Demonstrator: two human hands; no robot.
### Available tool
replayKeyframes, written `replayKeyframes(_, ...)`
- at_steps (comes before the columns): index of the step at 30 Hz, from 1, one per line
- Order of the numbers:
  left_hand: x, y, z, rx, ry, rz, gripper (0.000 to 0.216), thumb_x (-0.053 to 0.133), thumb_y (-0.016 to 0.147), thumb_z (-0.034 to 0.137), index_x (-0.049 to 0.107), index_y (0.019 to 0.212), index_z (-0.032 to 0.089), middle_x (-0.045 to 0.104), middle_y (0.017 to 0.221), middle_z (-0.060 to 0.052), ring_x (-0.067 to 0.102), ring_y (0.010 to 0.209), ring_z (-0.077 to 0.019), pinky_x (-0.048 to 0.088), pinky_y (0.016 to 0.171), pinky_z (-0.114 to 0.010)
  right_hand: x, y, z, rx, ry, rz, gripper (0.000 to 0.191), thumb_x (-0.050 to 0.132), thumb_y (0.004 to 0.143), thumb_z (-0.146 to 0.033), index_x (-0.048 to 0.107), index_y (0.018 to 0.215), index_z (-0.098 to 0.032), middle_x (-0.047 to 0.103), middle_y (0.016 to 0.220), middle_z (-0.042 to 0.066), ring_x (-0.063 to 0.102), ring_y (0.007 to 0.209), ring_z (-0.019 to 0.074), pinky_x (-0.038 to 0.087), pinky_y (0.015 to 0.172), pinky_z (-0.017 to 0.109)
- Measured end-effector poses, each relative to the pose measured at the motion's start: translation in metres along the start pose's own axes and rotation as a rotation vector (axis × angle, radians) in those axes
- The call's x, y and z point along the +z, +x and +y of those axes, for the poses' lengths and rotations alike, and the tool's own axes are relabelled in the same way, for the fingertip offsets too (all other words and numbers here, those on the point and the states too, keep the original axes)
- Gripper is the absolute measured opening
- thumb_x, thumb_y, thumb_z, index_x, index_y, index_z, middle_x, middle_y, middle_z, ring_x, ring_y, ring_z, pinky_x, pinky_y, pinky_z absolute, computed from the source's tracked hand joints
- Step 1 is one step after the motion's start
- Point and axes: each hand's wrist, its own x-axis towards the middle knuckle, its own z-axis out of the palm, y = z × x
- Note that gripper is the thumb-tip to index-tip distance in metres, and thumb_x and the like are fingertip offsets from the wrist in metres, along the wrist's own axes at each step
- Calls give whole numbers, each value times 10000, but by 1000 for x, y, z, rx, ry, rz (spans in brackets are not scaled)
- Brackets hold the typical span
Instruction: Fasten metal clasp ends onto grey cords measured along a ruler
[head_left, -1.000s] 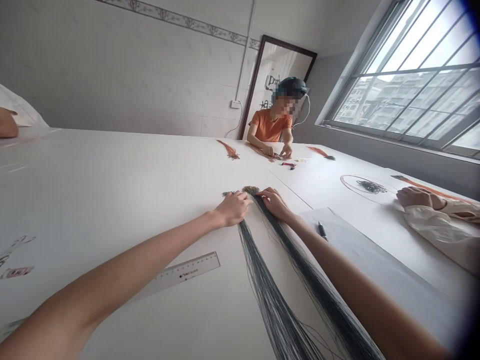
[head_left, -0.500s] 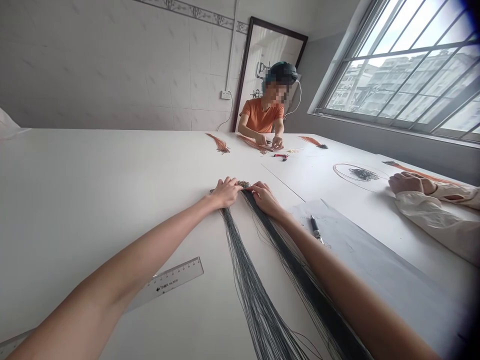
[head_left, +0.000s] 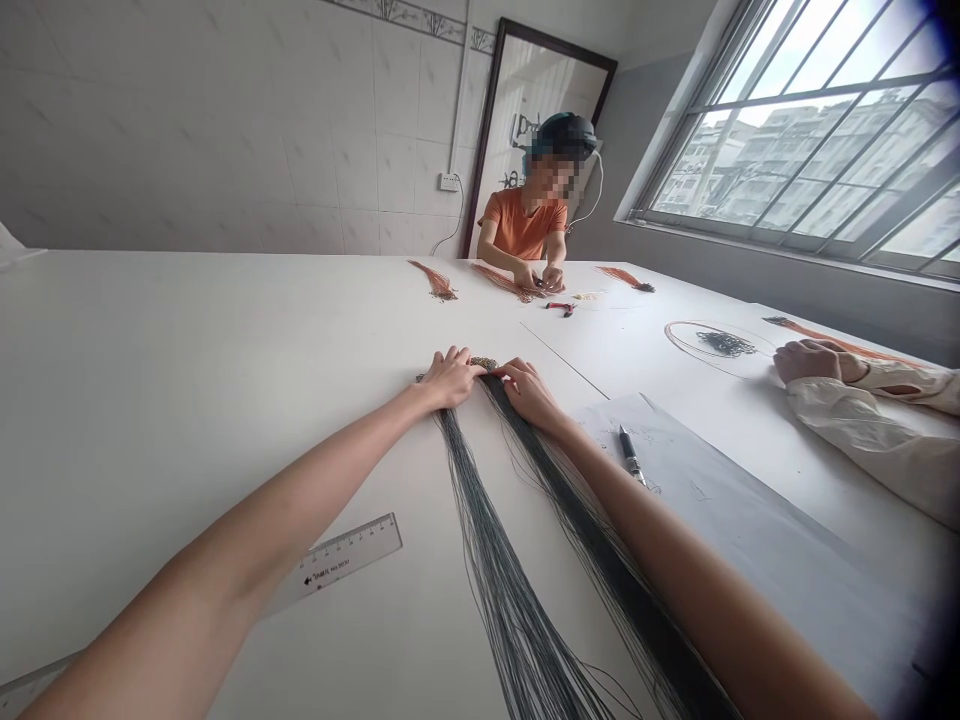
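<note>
Two bundles of thin dark cords stretch over the white table toward me. My left hand (head_left: 450,380) lies over the top of the left bundle (head_left: 480,510), its fingers bent and closed about the ends. Its thumb side reaches to the top of the right bundle (head_left: 559,480). There my right hand (head_left: 527,392) pinches the cords near their heads, with the forearm running along the bundle. Small brassy metal ends (head_left: 484,363) show between the two hands. What lies under the left palm is hidden.
A clear ruler (head_left: 352,553) lies beneath my left forearm. A pen (head_left: 631,455) rests on a paper sheet (head_left: 720,500) at right. Across the table (head_left: 225,330), a person in orange (head_left: 525,222) handles orange cords. Another person's clasped hands (head_left: 814,362) rest at right, near dark metal pieces (head_left: 726,344).
The view has tilted slightly, so everything sits a little higher in the picture. Both my hands stay at the bundle tops, with barely any finger movement.
</note>
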Motion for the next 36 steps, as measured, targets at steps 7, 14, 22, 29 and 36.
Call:
replayKeyframes(7, -1, 1, -1, -2, 10, 15, 289, 504, 894, 311, 520, 1136, 155, 528, 1161, -93, 543, 1014, -205, 480, 868, -416, 0, 0, 0, -4, 0, 3, 372, 351, 784, -72, 594, 1049, -165, 563, 953, 92, 481, 914, 230, 395, 855, 367)
replayKeyframes(14, -4, -1, 0, 22, -3, 10, 289, 506, 893, 310, 521, 1134, 152, 530, 1157, -93, 543, 1014, -207, 479, 869, -418, 0, 1, -1, 8, 10, -4, 373, 351, 782, -73, 603, 1045, -153, 565, 960, 98, 482, 915, 227, 390, 868, 365)
replayKeyframes(22, -17, -7, 2, -15, -101, 46, 263, 500, 892, 288, 534, 1117, 155, 520, 1155, -85, 505, 1060, -223, 434, 906, -441, -8, -1, -4, 17, 46, -21, 399, 341, 813, -116, 563, 1141, -162, 573, 918, 80, 511, 862, 204, 410, 834, 338)
replayKeyframes(29, -57, -78, -22, -70, -179, -4, 318, 354, 879, 151, 617, 1043, 224, 524, 1091, -71, 419, 1086, -239, 352, 901, -401, -8, -1, -3, 31, 43, -62, 339, 379, 862, -294, 641, 1041, -176, 572, 963, 102, 523, 935, 230, 391, 892, 387)
replayKeyframes(36, -118, -227, -81, -267, -180, -180, 269, 404, 855, 236, 635, 989, 208, 590, 1042, -49, 445, 1067, -222, 325, 915, -347, -12, -2, -3, 60, 72, -48, 316, 427, 844, -303, 622, 1069, -198, 612, 983, 140, 566, 888, 245, 421, 803, 388)
